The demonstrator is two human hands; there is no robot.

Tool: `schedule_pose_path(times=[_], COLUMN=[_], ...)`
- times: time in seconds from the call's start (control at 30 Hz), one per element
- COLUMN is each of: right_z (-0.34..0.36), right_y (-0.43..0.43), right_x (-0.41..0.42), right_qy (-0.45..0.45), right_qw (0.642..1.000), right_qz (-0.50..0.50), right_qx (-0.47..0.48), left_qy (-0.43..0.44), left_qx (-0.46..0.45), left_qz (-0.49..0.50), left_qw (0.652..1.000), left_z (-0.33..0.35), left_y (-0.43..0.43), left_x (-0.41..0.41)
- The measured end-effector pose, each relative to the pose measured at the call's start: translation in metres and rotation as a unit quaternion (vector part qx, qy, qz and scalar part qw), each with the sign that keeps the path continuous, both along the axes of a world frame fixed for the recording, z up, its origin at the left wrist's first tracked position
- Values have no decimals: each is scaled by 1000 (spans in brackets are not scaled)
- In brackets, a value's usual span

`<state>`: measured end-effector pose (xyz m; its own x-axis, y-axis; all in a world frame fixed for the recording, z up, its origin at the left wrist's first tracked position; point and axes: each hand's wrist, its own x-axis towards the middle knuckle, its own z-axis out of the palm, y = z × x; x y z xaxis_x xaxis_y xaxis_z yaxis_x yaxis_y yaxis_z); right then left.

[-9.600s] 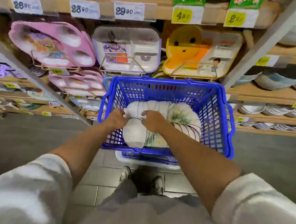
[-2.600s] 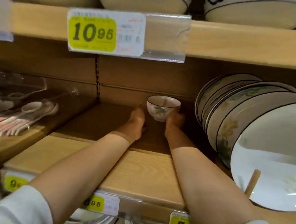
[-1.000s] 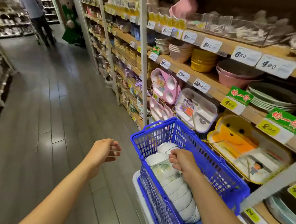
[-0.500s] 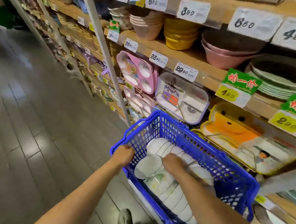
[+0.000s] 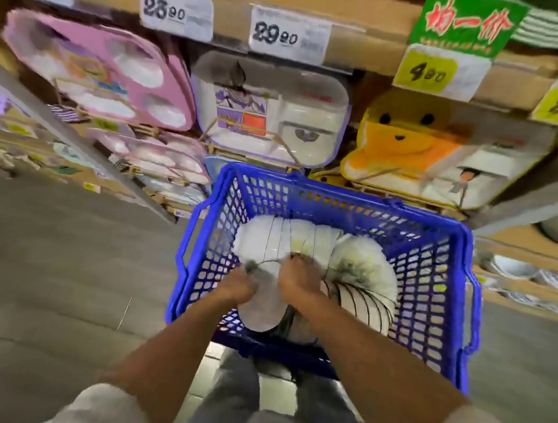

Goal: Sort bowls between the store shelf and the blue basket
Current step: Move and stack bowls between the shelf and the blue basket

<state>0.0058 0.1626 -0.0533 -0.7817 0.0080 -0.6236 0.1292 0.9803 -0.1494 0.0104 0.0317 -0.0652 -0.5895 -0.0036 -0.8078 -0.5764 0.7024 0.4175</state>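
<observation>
Whereas half a second ago the view ran slantwise down the aisle, it now faces the store shelf [image 5: 370, 21] squarely, with the blue basket [image 5: 341, 197] straight ahead below it. The left hand [image 5: 237, 288], which then sat at the basket's near-left rim, is now inside the basket, its fingers curled round the left edge of the end bowl [image 5: 261, 313]. The right hand [image 5: 297, 282] has stayed on the bowls and grips the same bowl from the right, fingers hooked over its top rim; blur hides the fingertips. That bowl lies on its side at the near-left end of the row of bowls [image 5: 360, 271], which arches round inside the basket and back towards the near-right, each bowl nested against the next.

To the left lies open grey floor [image 5: 42, 255], crossed by a slanting grey upright [image 5: 81, 142]. The row sits close to the basket's left wall, with some room before the right wall. The basket's far rim stands just beside the display of pink tray [image 5: 99, 68], white tray [image 5: 271, 110] and yellow tray [image 5: 412, 139], all leaning under the shelf edge with its price tags [image 5: 176, 11]. At the right a second upright [image 5: 543, 201] slants past the basket's corner, and more bowls [image 5: 509, 266] sit on lower shelves beyond it.
</observation>
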Motion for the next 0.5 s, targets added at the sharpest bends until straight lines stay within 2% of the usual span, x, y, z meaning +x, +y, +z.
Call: schedule_pose_path(times=[0.07, 0.17, 0.37, 0.5], right_z=[-6, -11, -13, -12], right_y=[-5, -7, -9, -10], right_x=[-1, 0, 5, 1], right_qy=[12, 28, 36, 61], right_qw=[1000, 999, 998, 996], right_qz=[-10, -29, -43, -29], right_qx=[5, 16, 31, 55], left_qy=[-20, -34, -54, -22], left_qx=[30, 10, 11, 30], left_qz=[-6, -35, -30, -25], left_qw=[999, 999, 998, 999], left_z=[-16, -32, -57, -55], left_y=[-3, -11, -25, -26], left_x=[-2, -2, 3, 2])
